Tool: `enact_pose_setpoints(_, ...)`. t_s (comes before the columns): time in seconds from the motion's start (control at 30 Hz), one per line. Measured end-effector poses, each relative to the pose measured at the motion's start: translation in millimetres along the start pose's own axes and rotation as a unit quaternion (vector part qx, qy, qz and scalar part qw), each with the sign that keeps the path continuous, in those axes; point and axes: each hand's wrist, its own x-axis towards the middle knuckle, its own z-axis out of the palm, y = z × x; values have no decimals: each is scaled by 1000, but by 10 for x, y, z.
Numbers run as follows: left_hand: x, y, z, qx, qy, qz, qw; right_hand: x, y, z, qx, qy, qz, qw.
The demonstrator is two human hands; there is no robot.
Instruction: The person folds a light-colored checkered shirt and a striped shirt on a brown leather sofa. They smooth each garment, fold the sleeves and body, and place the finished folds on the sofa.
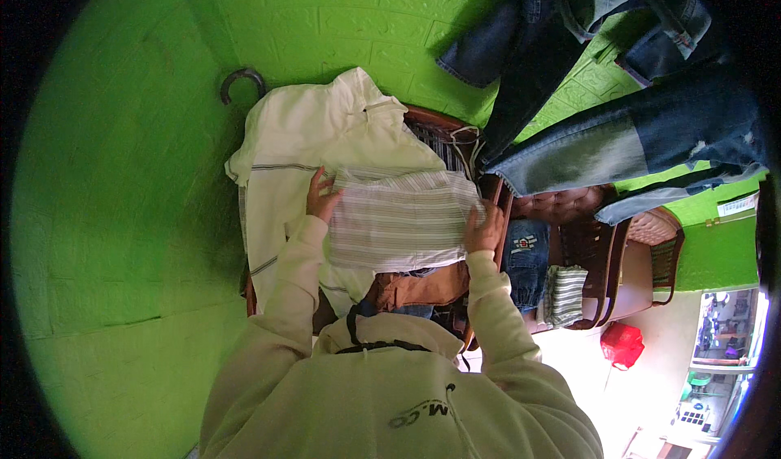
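Observation:
A folded cloth garment point(399, 227) with pale grey and white stripes lies in front of me, roughly rectangular. My left hand point(323, 197) grips its left edge, fingers pointing up. At the opposite side, my right hand point(485, 227) has its fingers round the right edge. Beneath the folded garment a large white shirt point(297, 138) with thin dark stripes is spread, its collar toward the wall. Brown-orange cloth point(423, 290) shows just below the striped garment, closer to my body. The surface under the clothes is mostly hidden.
Jeans point(569, 154) hang at the upper right. Right of my right hand, folded denim point(525, 260) and a striped folded cloth point(564, 295) lie on a wooden seat. Farther right are a tufted chair point(655, 225) and a red bag point(621, 345). A green wall point(122, 199) stands left.

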Motion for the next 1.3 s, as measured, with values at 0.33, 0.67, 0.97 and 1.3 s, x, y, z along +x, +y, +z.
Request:
enact_pose_setpoints(0.33, 506, 432, -9, 352, -303, 82, 882, 451, -512, 791, 13, -149, 107, 983)
enact_pose_setpoints(0.67, 745, 322, 96, 633, -274, 27, 724, 471, -569, 873, 142, -122, 40, 982)
enact_pose_setpoints(0.97, 708, 275, 30, 538, -221, 251, 774, 432, -486, 905, 36, -157, 134, 978)
enact_pose_setpoints(1.3, 282, 2, 61, 334, 41, 271, 902, 518, -527, 1103, 0, -163, 46, 986)
